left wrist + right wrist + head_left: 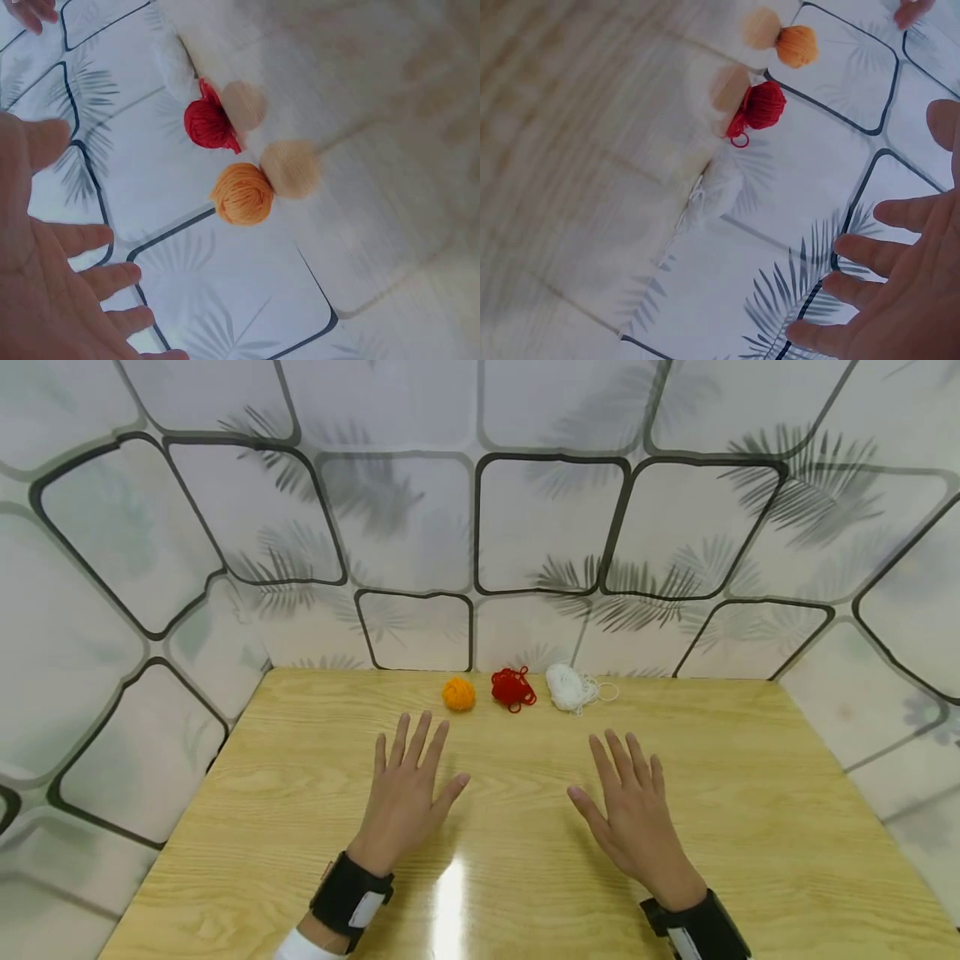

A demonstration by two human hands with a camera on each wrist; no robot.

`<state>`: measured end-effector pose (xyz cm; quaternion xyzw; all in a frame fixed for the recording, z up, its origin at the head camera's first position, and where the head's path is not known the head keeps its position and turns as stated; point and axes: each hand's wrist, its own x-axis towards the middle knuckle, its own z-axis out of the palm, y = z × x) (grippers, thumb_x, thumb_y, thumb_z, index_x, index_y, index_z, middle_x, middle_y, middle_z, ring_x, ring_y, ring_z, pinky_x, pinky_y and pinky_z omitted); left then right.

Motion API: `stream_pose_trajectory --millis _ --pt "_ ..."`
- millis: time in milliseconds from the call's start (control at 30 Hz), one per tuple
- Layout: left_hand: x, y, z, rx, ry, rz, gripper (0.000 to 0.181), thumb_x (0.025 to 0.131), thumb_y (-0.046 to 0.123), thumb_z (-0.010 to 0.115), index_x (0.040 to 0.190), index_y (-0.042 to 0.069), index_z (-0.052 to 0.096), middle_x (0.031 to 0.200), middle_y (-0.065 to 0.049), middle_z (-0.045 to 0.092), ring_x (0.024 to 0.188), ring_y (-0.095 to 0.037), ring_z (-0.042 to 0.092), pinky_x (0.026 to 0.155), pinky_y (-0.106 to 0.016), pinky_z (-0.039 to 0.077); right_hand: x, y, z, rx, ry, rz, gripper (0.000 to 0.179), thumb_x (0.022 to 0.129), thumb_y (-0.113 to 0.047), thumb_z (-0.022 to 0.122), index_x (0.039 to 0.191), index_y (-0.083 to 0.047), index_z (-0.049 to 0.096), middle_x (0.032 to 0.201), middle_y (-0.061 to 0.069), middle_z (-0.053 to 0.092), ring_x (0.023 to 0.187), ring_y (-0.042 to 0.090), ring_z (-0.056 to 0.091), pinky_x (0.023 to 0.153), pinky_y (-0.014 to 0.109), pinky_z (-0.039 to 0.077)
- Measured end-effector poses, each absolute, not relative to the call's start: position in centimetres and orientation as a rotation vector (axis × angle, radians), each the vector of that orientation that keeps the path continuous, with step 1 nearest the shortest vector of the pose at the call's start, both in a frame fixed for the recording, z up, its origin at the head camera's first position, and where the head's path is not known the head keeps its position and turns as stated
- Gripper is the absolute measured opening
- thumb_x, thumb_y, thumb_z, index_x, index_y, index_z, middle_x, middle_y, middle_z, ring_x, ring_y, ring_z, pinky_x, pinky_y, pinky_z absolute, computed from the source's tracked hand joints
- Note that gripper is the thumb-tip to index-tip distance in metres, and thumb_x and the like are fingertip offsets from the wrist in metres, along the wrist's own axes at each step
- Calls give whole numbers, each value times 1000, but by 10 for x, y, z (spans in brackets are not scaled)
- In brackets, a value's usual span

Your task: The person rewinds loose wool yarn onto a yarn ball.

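Note:
Three balls of yarn sit in a row along the table's far edge: an orange yarn ball (458, 693), a red yarn ball (513, 688) with loose loops, and a white yarn ball (566, 687) with strands trailing to its right. My left hand (405, 806) is spread palm down, its fingertips just short of the orange ball and holding nothing. On the other side, my right hand (636, 818) is likewise spread, nearest the white ball, and empty. Both wrist views show the palms and straight fingers, with the orange ball (243, 194) and red ball (766, 105) apart from them.
The pale wooden table (517, 860) is glossy and reflects light near its front. Right behind the yarn rises a white backdrop (420, 527) with dark outlined shapes and leaf prints, which also runs along both sides. Each wrist wears a black band (351, 893).

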<state>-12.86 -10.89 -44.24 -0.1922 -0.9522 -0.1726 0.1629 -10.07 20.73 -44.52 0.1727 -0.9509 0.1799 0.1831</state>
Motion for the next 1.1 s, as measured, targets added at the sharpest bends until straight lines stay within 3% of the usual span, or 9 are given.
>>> stream_pose_trajectory --millis 200,367,667,800,900,1100 --pt "-103 -121 -443 -506 -2795 -476 78 100 60 50 162 18 27 168 -12 13 154 -33 -8 117 -66 -4 -89 215 -448 427 -2792 495 78 103 -50 54 163 -11 21 166 23 14 153 42 -6 113 72 -6" --pt "-98 -126 -443 -475 -2797 -503 82 98 62 52 162 18 26 169 -12 13 154 -33 -10 116 -68 -5 -80 219 -451 375 -2848 546 80 104 -51 52 164 -13 15 167 22 7 153 38 -14 111 73 -10" --pt "-100 -127 -438 -457 -2791 -520 84 98 63 51 163 19 22 169 -10 11 154 -32 -8 115 -69 -4 -77 216 -456 376 -2856 568 80 103 -52 52 164 -13 16 166 24 12 153 39 -10 110 74 -10" --pt "-103 -123 -435 -450 -2806 -538 80 100 60 49 163 17 22 168 -12 12 155 -33 -4 116 -70 0 -81 212 -457 395 -2844 565 77 103 -52 53 161 -9 25 163 25 22 152 46 4 108 78 0" --pt "-106 -119 -434 -448 -2805 -548 77 102 57 49 162 14 26 167 -15 17 154 -37 5 115 -70 9 -86 209 -458 435 -2804 530 72 102 -49 56 156 -5 37 155 25 39 146 50 25 105 78 15" --pt "-121 -102 -427 -509 -2740 -506 70 102 46 59 154 5 41 156 -25 38 143 -46 34 107 -66 34 -104 200 -452 518 -2695 527 51 99 -36 66 135 0 60 125 20 64 117 40 59 92 60 47"
